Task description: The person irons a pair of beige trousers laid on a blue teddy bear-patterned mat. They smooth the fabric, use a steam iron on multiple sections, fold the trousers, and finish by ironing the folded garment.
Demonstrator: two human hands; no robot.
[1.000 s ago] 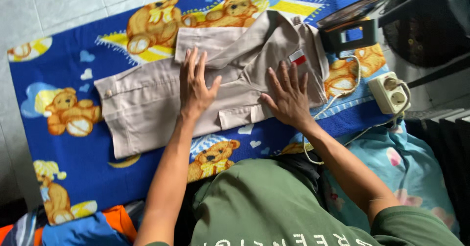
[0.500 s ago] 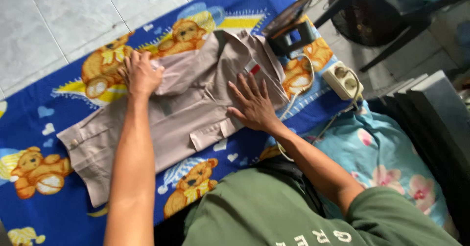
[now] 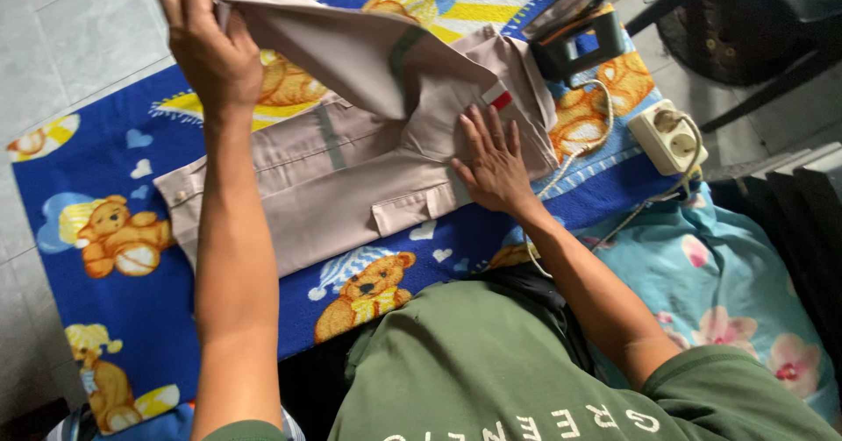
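The beige uniform shirt [image 3: 351, 187] lay on the teddy-bear blanket [image 3: 105, 187]. The left hand [image 3: 206, 46] gripped a raised sleeve [image 3: 342, 46] above the shirt; the right hand [image 3: 491, 165] pressed open and flat on the shirt, near the iron [image 3: 574, 29].

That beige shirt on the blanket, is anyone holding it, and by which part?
Yes. The left hand grips the beige shirt by the edge of a raised flap, lifted off the blanket. The right hand only presses flat on it.
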